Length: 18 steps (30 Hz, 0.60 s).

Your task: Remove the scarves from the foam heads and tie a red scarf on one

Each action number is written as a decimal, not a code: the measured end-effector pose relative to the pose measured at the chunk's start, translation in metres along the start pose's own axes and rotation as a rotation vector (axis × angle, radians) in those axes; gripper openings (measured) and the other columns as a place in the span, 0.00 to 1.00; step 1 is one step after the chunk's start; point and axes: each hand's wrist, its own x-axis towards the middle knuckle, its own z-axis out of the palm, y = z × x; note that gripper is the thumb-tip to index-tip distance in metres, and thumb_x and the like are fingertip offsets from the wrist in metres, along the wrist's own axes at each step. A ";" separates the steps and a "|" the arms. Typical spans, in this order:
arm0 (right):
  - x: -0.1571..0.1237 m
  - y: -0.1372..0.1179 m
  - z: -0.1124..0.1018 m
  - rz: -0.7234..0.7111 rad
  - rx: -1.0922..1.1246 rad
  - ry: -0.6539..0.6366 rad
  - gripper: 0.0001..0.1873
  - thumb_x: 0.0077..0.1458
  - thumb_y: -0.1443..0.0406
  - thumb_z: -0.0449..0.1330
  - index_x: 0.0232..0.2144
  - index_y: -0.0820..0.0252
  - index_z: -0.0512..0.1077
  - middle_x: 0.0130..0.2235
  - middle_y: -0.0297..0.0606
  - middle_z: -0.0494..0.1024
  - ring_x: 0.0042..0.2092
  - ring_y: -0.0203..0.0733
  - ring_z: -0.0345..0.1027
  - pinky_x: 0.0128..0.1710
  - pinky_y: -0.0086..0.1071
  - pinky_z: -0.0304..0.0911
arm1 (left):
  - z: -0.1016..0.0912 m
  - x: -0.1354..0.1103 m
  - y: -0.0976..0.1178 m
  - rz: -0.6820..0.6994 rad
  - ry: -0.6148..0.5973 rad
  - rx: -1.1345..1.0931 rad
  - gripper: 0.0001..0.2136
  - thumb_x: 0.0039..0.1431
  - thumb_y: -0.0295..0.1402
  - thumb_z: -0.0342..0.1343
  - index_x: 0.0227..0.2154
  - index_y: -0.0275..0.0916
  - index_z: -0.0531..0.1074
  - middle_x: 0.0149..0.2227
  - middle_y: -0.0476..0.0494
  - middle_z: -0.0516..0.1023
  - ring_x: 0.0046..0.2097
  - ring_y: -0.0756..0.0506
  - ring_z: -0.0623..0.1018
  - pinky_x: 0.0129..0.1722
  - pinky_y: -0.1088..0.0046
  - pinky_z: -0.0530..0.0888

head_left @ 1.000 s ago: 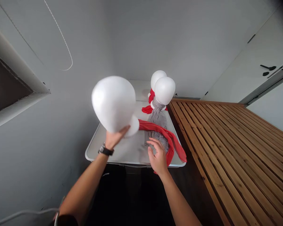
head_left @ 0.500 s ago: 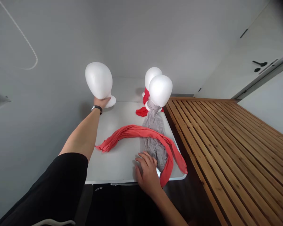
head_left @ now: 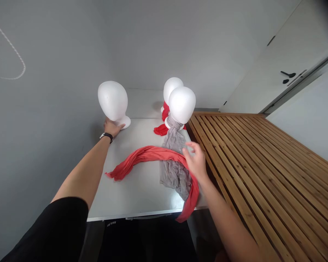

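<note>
White mannequin head, bare, gripped in my left hand
My right hand: fingers parted, near coral scarf

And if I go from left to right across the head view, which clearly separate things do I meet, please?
Looped white cord → lone white mannequin head → rear mannequin head of the pair → right hand → black door handle.

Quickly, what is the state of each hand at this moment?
Left hand: holding the leftmost smooth white mannequin head, low down.
Right hand: open, slightly curled, holding nothing, near the long coral-red cloth scarf.
</note>
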 end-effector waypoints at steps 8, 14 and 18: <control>0.176 0.036 0.023 0.075 -0.126 0.111 0.73 0.46 0.49 0.75 0.77 0.60 0.32 0.77 0.63 0.41 0.78 0.62 0.40 0.74 0.54 0.48 | -0.045 -0.164 0.003 0.424 -0.446 0.108 0.33 0.71 0.54 0.50 0.71 0.40 0.61 0.72 0.33 0.64 0.73 0.33 0.65 0.73 0.53 0.61; 0.235 0.001 0.038 0.040 -0.210 0.169 0.76 0.40 0.53 0.78 0.77 0.56 0.35 0.76 0.62 0.40 0.77 0.71 0.37 0.72 0.64 0.47 | -0.045 -0.271 -0.001 0.541 -0.380 0.243 0.29 0.70 0.42 0.56 0.71 0.44 0.63 0.73 0.33 0.63 0.71 0.31 0.67 0.69 0.47 0.68; 0.231 -0.007 0.049 0.114 -0.197 0.135 0.69 0.40 0.56 0.77 0.75 0.52 0.43 0.73 0.56 0.56 0.70 0.65 0.56 0.70 0.60 0.56 | -0.037 -0.288 0.003 0.582 -0.325 0.344 0.27 0.69 0.36 0.58 0.69 0.43 0.67 0.74 0.31 0.58 0.71 0.30 0.66 0.68 0.45 0.69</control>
